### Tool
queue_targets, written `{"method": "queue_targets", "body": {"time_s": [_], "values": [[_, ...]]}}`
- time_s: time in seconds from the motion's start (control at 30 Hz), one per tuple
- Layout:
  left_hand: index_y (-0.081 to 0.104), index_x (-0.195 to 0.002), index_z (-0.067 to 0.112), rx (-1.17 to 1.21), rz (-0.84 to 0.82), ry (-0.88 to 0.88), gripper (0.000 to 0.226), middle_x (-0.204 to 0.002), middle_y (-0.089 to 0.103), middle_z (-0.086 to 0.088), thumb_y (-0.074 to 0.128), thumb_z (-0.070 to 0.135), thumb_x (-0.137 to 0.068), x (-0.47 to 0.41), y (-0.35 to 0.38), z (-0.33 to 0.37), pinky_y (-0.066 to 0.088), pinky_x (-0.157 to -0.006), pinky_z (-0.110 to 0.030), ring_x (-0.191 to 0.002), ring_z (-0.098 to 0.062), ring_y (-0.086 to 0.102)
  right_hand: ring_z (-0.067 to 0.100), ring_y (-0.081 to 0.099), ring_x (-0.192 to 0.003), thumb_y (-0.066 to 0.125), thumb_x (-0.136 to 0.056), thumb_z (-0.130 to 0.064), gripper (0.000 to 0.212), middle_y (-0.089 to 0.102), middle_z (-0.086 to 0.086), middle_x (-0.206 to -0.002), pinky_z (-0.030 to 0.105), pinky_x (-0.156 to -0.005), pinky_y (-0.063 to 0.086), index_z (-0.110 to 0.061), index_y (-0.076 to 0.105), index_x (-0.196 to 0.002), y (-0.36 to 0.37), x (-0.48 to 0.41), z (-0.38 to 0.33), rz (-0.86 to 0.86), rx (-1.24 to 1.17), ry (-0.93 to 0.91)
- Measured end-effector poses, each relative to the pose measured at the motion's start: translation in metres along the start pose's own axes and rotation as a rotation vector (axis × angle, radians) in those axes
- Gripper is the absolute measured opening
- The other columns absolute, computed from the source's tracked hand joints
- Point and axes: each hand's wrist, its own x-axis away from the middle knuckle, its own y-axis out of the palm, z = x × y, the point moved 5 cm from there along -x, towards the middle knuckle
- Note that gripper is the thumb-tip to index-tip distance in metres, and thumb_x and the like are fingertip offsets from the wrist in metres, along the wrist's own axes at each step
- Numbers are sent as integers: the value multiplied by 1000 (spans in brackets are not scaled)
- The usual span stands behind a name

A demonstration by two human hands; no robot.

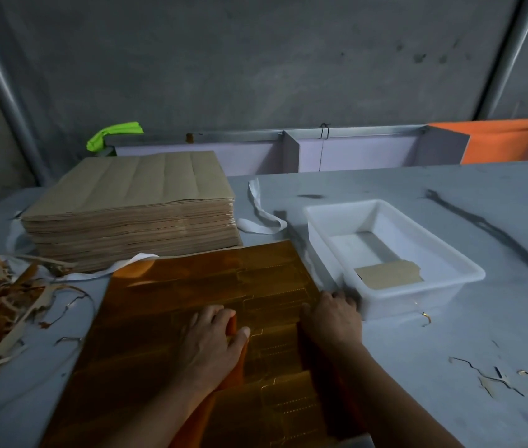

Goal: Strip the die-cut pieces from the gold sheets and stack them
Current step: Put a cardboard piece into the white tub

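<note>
I judge stripping starting: right hand (330, 318) grips the gold sheet (191, 286) at its 3-o'clock edge, left hand (214, 344) curled mid-sheet, grip indeterminate; next, peel carefully.

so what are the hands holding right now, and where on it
The gold sheet. The left hand pinches a raised fold near its middle; the right hand grips its right edge, beside the tray.

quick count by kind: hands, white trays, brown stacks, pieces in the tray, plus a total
hands: 2, left hand and right hand, both on the gold sheet
white tray: 1
brown stack: 1
brown piece in the tray: 1
total: 5
</note>
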Motion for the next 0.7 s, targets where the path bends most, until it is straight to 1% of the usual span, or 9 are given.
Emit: {"method": "queue_targets", "body": {"time_s": [0.2, 0.3, 0.43, 0.57, 0.7], "values": [[35, -145, 37, -4, -4, -4, 60, -147, 31, 11, 37, 67, -93, -1, 2, -2, 35, -105, -31, -132, -12, 34, 30, 49, -123, 46, -101, -44, 44, 53, 12, -132, 42, -104, 44, -10, 56, -126, -2, 0, 0, 15, -25, -14], [35, -145, 37, -3, -3, -7, 60, -147, 31, 11, 37, 67, -93, -1, 3, -2, 35, -106, -32, -133, -12, 33, 29, 50, -118, 47, -102, -41, 40, 53, 13, -128, 40, -102, 46, -8, 61, -118, -2, -2, 1, -6, -39, -10], [35, -145, 37, -22, 4, 0, 60, -146, 32, 11, 36, 67, -93, -1, 3, -2, 35, -106, -31, -133, -12, 33, 28, 52, -114, 47, -102, -40, 38, 53, 13, -124, 39, -98, 49, -8, 63, -113, -2, -3, -1, -26, -36, -14], [35, -145, 36, -21, 1, 7, 60, -147, 32, 10, 36, 67, -94, -1, 2, -1, 35, -106, -30, -133, -12, 34, 28, 53, -114, 48, -102, -40, 38, 53, 13, -126, 40, -98, 49, -8, 63, -115, -1, -3, -1, -25, -29, -19], [35, -145, 36, -23, 2, 3, 59, -147, 31, 10, 36, 66, -94, 0, 1, -1, 34, -106, -30, -133, -12, 33, 28, 51, -115, 47, -102, -39, 36, 56, 12, -124, 38, -97, 46, -10, 62, -117, -6, -2, -2, 48, -14, -56]]}}
